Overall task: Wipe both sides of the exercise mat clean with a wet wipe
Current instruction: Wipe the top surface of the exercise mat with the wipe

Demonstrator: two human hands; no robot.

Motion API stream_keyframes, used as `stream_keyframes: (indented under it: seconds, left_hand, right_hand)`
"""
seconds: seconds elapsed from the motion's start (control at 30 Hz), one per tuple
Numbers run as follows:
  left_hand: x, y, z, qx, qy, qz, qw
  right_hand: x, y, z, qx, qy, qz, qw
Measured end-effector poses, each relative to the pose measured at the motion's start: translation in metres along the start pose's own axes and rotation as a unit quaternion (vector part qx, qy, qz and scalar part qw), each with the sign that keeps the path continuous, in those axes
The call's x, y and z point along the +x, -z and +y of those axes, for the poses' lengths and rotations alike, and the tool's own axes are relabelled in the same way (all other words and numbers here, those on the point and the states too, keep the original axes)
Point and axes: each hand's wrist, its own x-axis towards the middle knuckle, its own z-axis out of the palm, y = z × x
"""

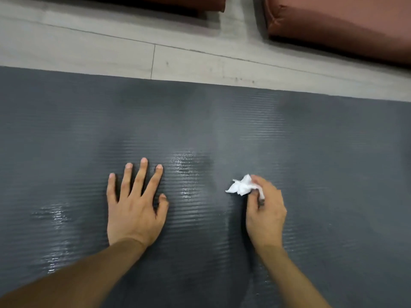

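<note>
A dark grey ribbed exercise mat (222, 121) lies flat on the floor and fills most of the view. Shiny wet streaks show on it at the centre and lower left. My left hand (135, 205) rests flat on the mat, palm down, fingers spread. My right hand (264, 210) is to the right of it, fingers closed on a crumpled white wet wipe (241, 185) that sticks out to the upper left and touches the mat.
Pale wood-look floor (178, 52) runs along the mat's far edge. Two reddish-brown cushioned pieces stand beyond it, one at the top left (178, 3) and one at the top right (344, 25).
</note>
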Motion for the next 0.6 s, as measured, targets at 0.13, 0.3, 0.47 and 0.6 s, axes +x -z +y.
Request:
stream_keyframes:
  seconds: [0.13, 0.3, 0.47, 0.6]
  left_hand:
    - [0.003, 0.001, -0.001, 0.006, -0.006, 0.004, 1.000]
    - [0.005, 0.003, 0.000, 0.002, -0.012, 0.012, 1.000]
    - [0.006, 0.001, 0.001, -0.004, -0.009, 0.016, 1.000]
    - [0.006, 0.001, 0.001, -0.002, -0.004, 0.009, 1.000]
  right_hand:
    - [0.115, -0.016, -0.027, 0.002, 0.063, 0.079, 0.995]
    - [0.226, -0.077, -0.023, -0.110, -0.017, 0.058, 0.992]
    - [0.212, -0.145, -0.073, -0.102, -0.111, -0.012, 0.989]
    - [0.159, -0.213, -0.160, -0.003, 0.154, -0.150, 0.977]
